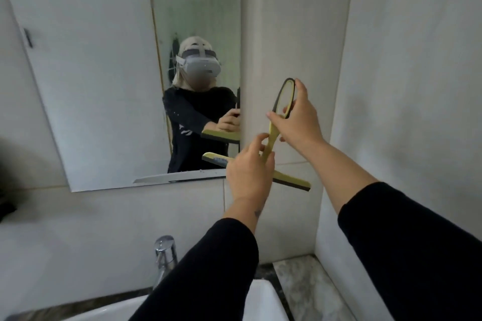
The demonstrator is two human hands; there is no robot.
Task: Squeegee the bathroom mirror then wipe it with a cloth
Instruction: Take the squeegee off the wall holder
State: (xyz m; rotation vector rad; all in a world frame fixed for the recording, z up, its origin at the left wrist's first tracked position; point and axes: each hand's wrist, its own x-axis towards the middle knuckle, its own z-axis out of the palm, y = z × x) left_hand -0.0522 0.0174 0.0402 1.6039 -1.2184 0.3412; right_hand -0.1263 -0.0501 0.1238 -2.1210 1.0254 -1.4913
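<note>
A yellow-green squeegee (289, 180) with a dark rubber blade and a looped handle is held in front of the mirror's lower right corner. My right hand (300, 117) grips the loop handle near its top. My left hand (247, 172) holds the stem just above the blade. The frameless mirror (104, 86) hangs on the white tiled wall, and the blade's left end overlaps its bottom right corner. No cloth is visible.
A chrome tap (164, 255) and a white basin (263, 300) are below my arms. A marble ledge (305, 284) runs at the lower right. A tiled wall corner (336, 112) juts out right of the mirror. A dark object (5, 206) is at the left edge.
</note>
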